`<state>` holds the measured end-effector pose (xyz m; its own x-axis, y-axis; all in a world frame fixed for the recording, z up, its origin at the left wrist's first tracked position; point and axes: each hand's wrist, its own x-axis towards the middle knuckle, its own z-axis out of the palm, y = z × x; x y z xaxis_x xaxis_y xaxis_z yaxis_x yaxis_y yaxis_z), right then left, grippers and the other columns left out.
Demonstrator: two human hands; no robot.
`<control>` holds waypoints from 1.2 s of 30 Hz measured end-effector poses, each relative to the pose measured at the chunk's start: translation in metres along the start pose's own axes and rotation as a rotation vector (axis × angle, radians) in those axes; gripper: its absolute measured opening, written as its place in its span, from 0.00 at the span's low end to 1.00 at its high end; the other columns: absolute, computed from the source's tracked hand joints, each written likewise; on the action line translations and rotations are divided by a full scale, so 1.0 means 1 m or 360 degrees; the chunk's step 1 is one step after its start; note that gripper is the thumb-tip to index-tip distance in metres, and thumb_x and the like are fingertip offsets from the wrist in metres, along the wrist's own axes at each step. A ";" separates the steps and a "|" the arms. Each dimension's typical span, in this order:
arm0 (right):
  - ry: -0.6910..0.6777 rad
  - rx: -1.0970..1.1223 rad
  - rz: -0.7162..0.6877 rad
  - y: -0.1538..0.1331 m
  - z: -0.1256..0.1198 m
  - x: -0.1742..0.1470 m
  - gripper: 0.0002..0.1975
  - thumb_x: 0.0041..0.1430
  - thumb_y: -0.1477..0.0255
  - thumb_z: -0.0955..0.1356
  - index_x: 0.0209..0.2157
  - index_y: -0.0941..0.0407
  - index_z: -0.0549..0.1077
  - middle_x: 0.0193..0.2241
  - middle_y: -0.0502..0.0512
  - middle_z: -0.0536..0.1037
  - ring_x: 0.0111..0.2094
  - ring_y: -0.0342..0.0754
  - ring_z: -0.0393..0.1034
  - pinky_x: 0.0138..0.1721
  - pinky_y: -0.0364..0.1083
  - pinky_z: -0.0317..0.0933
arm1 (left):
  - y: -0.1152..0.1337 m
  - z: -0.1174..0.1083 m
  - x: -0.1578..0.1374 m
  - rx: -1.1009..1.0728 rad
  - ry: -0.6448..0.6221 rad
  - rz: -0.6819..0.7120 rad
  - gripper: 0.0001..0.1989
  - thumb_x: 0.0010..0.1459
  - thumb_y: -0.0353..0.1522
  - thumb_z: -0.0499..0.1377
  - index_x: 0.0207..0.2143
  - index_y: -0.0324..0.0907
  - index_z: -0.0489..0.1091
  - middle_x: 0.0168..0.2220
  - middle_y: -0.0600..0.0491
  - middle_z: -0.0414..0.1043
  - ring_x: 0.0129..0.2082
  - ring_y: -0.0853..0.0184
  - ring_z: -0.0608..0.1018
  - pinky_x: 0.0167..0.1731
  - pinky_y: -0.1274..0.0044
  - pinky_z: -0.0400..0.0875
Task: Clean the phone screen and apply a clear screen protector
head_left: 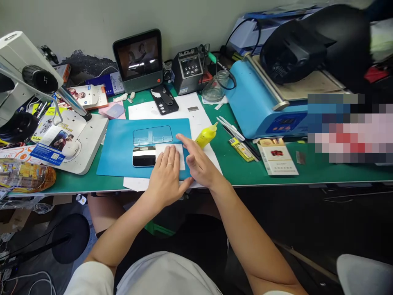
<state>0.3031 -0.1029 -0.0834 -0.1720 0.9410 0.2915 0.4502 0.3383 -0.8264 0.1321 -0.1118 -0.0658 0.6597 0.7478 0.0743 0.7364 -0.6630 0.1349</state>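
Observation:
My left hand [166, 177] lies flat, its fingers straight, on a white square wipe [181, 159]. That wipe covers the right part of a phone [143, 156] with a dark, shiny face. Just to the right, my right hand [199, 164] is open and turned on its side, with nothing in it. Above the phone lies a clear glass panel [152, 135] with a thin dark outline. Both rest on a blue mat [116, 143]. A yellow squeeze bottle [206, 135] is tipped beside my right fingers.
A microscope stand [92, 143] is at the left, near a drink bottle [27, 175]. Behind the mat are a black phone back [165, 100], a tablet-like screen [138, 57] and a soldering station [187, 71]. A blue machine [254, 106] and cigarette pack [277, 157] stand right.

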 end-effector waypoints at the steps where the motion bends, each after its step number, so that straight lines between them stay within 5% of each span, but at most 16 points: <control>1: -0.0009 -0.0002 -0.0003 0.000 0.000 0.000 0.47 0.64 0.37 0.48 0.73 0.51 0.55 0.71 0.65 0.62 0.72 0.61 0.54 0.70 0.66 0.53 | 0.001 -0.001 -0.001 0.0004 -0.0001 -0.0009 0.42 0.72 0.50 0.45 0.72 0.24 0.48 0.75 0.31 0.43 0.76 0.47 0.48 0.72 0.57 0.49; 10: -0.0024 -0.0030 0.0023 -0.003 -0.001 0.001 0.45 0.65 0.38 0.49 0.73 0.50 0.56 0.71 0.63 0.62 0.73 0.60 0.53 0.71 0.65 0.52 | -0.003 -0.004 -0.005 0.0054 -0.0024 -0.0024 0.42 0.73 0.50 0.45 0.72 0.22 0.48 0.75 0.30 0.43 0.76 0.45 0.49 0.72 0.57 0.49; 22: -0.0120 -0.0142 0.0006 -0.001 0.001 0.003 0.41 0.68 0.41 0.53 0.72 0.51 0.58 0.71 0.63 0.63 0.73 0.61 0.53 0.71 0.67 0.50 | -0.048 -0.022 -0.038 0.0046 -0.0021 -0.0078 0.39 0.73 0.50 0.44 0.72 0.27 0.48 0.74 0.29 0.45 0.74 0.45 0.56 0.69 0.54 0.55; 36: -0.0128 -0.0165 0.0046 -0.003 0.001 0.003 0.39 0.69 0.42 0.53 0.71 0.50 0.60 0.70 0.62 0.65 0.72 0.61 0.53 0.71 0.67 0.51 | -0.063 -0.028 -0.056 0.0035 -0.0029 -0.0223 0.42 0.73 0.52 0.43 0.74 0.27 0.42 0.75 0.30 0.39 0.76 0.45 0.44 0.71 0.52 0.50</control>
<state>0.3007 -0.1015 -0.0803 -0.2256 0.9479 0.2251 0.5434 0.3142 -0.7784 0.0448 -0.1106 -0.0509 0.5529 0.8324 0.0384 0.8243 -0.5531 0.1209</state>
